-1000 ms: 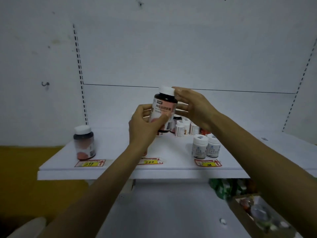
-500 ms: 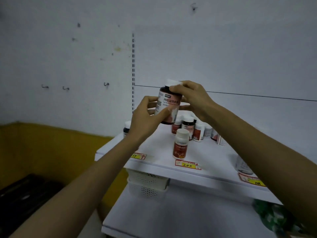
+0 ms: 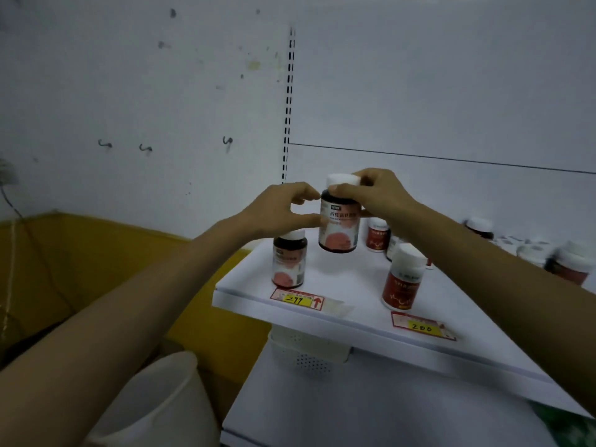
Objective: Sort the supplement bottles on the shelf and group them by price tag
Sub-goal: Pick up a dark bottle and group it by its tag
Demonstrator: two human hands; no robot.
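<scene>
Both hands are on one bottle. The left hand (image 3: 283, 209) curls thumb and forefinger against its side. Just below that hand a matching bottle (image 3: 289, 264) stands at the shelf (image 3: 354, 304) corner, behind the 299 tag (image 3: 296, 299). The held bottle (image 3: 339, 232) hangs clear of the shelf, and the right hand (image 3: 374, 191) pinches its white cap (image 3: 342, 180). Lowered carelessly, it could knock the matching bottle over the edge. If the cap is loose, the held bottle could drop.

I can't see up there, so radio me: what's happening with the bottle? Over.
Right hand grips dark bottle by white cap, above shelf. Left hand fingertips at its side, grip unclear. Matching bottle stands behind 299 tag, just below.
</scene>
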